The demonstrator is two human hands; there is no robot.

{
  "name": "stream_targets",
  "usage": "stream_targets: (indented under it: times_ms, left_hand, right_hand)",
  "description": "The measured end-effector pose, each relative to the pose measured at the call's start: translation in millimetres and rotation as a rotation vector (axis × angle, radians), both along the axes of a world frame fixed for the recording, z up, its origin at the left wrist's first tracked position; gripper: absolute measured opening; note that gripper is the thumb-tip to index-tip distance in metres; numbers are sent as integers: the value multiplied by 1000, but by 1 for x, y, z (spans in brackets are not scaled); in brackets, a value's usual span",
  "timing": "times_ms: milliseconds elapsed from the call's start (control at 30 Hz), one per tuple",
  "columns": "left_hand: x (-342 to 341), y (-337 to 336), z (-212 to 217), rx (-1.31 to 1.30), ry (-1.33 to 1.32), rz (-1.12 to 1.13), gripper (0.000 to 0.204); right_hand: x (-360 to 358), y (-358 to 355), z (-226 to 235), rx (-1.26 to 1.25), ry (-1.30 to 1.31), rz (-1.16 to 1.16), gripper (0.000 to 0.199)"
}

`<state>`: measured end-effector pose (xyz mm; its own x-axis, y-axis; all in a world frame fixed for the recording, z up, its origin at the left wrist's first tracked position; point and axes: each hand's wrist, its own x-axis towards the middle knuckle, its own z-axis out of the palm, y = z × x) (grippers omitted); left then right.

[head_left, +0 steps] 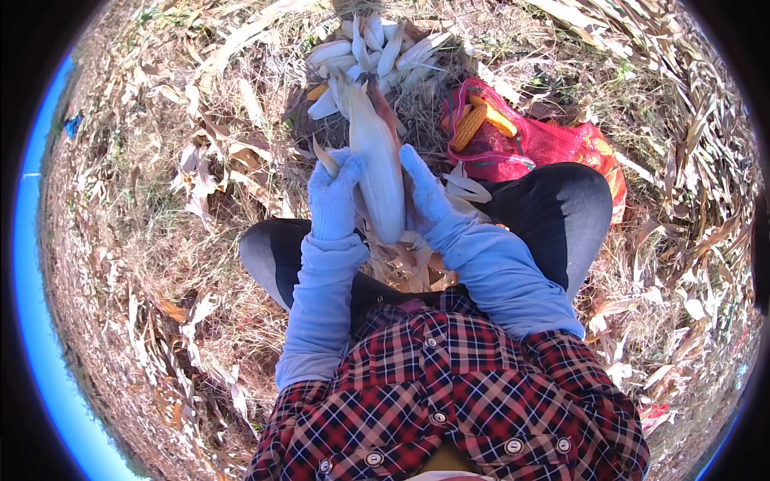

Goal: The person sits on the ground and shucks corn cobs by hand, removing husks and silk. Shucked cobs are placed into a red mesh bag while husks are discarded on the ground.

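Plaid shirt [457, 393] fills the near view; beyond it, left hand [335, 196] and right hand [425, 191], gloved, clasp a husked corn ear [378, 164] upright between them; light, stiff, its papery husk likely tears easily, best gripped mid-length; red mesh bag [553, 140] holds yellow cobs [481, 120].

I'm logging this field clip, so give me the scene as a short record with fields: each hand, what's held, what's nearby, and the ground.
left hand: gloved left hand, grip on the left side of the corn ear
right hand: gloved right hand, grip on its right side
held: unhusked corn ear, pale husk, tip pointing away
ahead: pile of unhusked ears
right: red mesh sack with yellow husked cobs
ground: dry stalks and leaves
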<state>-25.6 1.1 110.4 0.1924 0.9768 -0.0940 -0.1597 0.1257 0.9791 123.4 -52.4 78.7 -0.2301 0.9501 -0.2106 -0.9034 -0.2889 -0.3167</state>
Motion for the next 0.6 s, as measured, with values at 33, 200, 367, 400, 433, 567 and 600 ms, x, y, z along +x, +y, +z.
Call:
stream_targets:
  times_ms: [33, 200, 367, 400, 433, 567, 600]
  left_hand:
    - [-3, 1, -2, -12, -52, -19, 18]
    - [-14, -4, -2, 13, -96, -101, 20]
    - [-16, -5, -2, 20, -96, -91, 22]
    - [-13, -7, -1, 20, -92, -80, 22]
    - [-12, -9, 0, 19, -88, -70, 22]
    - [-13, -7, -6, 37, -48, -64, 26]
    - [-9, -9, -3, 40, -62, -51, 27]
  right_hand:
    - [2, 1, 2, 27, 36, 9, 67]
    - [3, -2, 6, 181, -210, -27, 63]
    - [-2, -4, 7, 195, -330, -62, 68]
    - [0, -2, 5, 214, -358, -57, 70]
    - [1, -2, 5, 233, -385, -52, 71]
    - [-3, -2, 10, 204, -391, -93, 70]
    - [-4, -2, 8, 175, -434, -113, 69]
